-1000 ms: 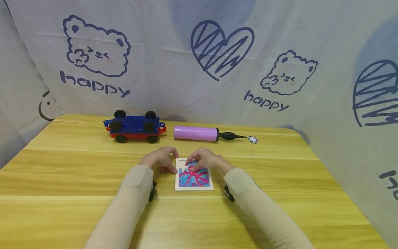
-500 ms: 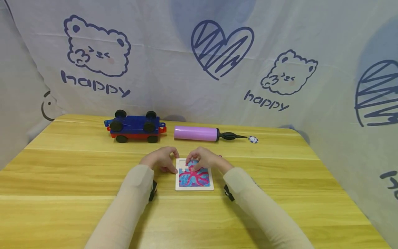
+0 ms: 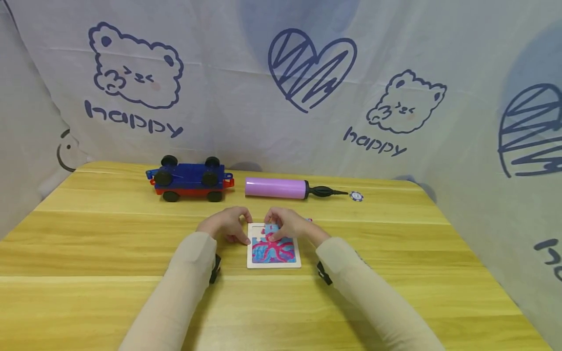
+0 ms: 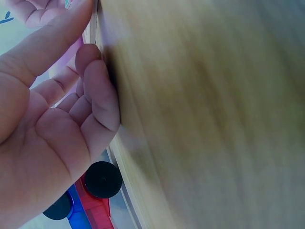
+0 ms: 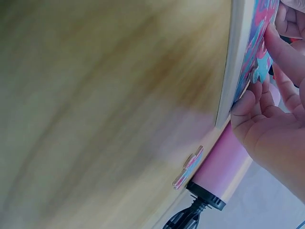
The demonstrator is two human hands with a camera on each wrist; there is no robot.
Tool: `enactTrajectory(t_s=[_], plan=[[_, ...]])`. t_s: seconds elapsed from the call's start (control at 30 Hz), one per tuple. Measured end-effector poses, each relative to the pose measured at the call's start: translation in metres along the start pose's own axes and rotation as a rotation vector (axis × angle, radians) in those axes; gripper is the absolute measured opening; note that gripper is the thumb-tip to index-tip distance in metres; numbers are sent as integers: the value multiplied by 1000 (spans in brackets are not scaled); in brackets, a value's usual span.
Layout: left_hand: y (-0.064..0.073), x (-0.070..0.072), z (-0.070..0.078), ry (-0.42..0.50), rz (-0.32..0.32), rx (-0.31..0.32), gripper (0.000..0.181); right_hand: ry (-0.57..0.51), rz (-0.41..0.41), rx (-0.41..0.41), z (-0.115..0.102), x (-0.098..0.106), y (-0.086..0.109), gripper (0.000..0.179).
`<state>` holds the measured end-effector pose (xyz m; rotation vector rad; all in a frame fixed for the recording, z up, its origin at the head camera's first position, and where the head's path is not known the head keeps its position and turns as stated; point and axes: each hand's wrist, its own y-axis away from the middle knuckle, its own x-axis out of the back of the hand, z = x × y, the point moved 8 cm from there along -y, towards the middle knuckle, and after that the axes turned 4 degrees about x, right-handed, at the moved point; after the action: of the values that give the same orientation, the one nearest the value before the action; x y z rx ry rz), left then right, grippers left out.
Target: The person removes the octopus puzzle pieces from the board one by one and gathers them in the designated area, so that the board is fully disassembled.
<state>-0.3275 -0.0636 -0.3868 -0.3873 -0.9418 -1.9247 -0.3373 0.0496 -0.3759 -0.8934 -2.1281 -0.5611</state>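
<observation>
A small jigsaw puzzle tray point(image 3: 274, 265) with a white border and a pink octopus on blue lies flat on the table in the head view. Its upper left part shows bare white. My left hand point(image 3: 226, 225) holds the tray's left side, thumb at the left edge and a fingertip at the top left corner. Over the upper part of the tray, my right hand point(image 3: 287, 225) pinches a blue and pink puzzle piece point(image 5: 262, 67) between thumb and fingers. The piece stands tilted up from the tray in the right wrist view.
Behind the tray lies a purple hand pump point(image 3: 275, 188) with a black nozzle. Left of it are blue and red toy wagon bases point(image 3: 193, 178) with black wheels, stacked. A poker chip point(image 3: 356, 196) lies near the nozzle. Another puzzle piece point(image 5: 188, 167) rests beyond my right hand.
My right fingertips have shifted slightly back and right over the tray, and more of the piece shows. The left hand and the tray have stayed in place.
</observation>
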Motion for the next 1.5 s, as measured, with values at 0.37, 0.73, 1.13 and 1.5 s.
enactTrajectory(t_s=[0.37, 0.73, 1.13, 1.5], plan=[[1, 0, 2, 7, 5, 3, 42, -9, 11, -17, 1, 3, 3, 30], [0, 1, 2, 7, 9, 6, 43, -33, 19, -34, 4, 6, 5, 30], [-1, -1, -1, 30, -11, 16, 43, -175, 91, -8, 9, 19, 16, 32], [1, -1, -1, 33, 12, 29, 42, -257, 151, -11, 18, 31, 26, 33]])
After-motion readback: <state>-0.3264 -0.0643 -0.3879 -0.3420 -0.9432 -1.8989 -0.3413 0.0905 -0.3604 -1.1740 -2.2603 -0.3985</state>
